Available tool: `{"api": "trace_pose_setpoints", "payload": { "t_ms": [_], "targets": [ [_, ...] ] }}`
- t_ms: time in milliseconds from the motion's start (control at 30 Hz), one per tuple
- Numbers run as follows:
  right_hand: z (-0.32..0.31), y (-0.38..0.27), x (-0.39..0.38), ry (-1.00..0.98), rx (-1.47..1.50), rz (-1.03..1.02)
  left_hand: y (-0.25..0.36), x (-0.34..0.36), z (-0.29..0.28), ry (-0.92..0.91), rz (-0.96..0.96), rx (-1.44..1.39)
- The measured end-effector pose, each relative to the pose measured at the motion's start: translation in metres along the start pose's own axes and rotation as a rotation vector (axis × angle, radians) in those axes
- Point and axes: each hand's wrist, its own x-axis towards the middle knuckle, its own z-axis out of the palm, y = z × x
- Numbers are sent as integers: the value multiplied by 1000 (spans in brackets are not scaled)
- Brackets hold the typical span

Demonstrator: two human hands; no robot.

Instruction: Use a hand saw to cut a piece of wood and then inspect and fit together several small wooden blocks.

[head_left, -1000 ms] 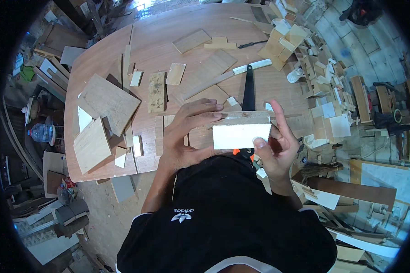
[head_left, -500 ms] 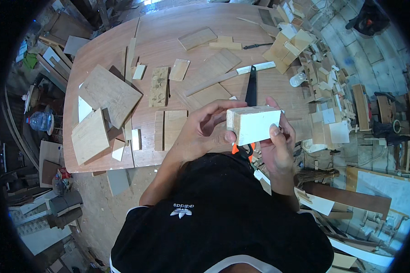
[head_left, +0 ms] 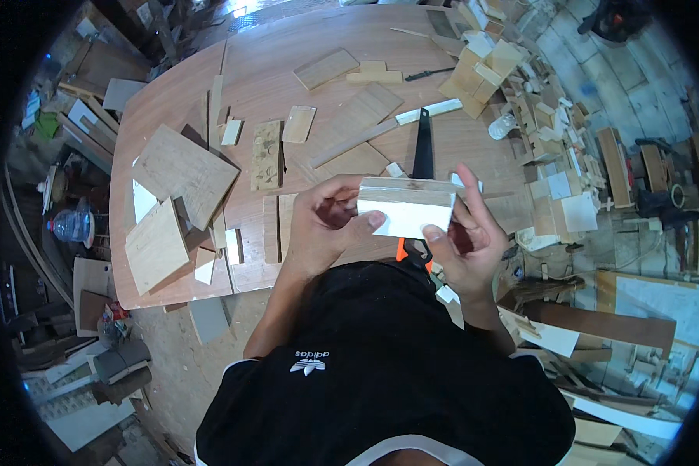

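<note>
Both hands are up at the centre of the frame, and between them sits a pale rectangular block [head_left: 406, 208], white-faced with a wood-coloured top edge. The left hand [head_left: 326, 225] grips its left end, fingers curled over the top and the thumb pressed along the lower front. The right hand [head_left: 462, 233] clamps the right end, fingers reaching up behind it and the thumb pinching the lower right corner. The block is lifted clear of the bench [head_left: 272, 46], held level just above the person's black shirt.

Directly behind the block, a black-bladed handsaw [head_left: 422, 144] lies on the bench pointing toward the top of the frame, its orange handle peeking out below the block. To the left of centre, two narrow wood strips [head_left: 278, 229] lie side by side. Further left, a large plywood panel [head_left: 184, 172] rests tilted over smaller boards. At the upper right, a heap of wooden offcuts [head_left: 481, 70] crowds the bench edge. A plastic bottle [head_left: 71, 225] stands at the far left.
</note>
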Motion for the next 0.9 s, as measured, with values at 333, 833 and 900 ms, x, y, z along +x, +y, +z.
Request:
{"api": "trace_pose_setpoints", "payload": {
  "t_ms": [333, 833, 900],
  "targets": [
    [2, 9, 1, 13, -48, 79, -18, 5, 7, 102, 107, 66],
    [-10, 18, -12, 57, -53, 193, -3, 12, 16, -294, 347, 945],
    [-9, 16, -13, 68, -98, 225, -8, 11, 24, -269, 381, 976]
  ]
}}
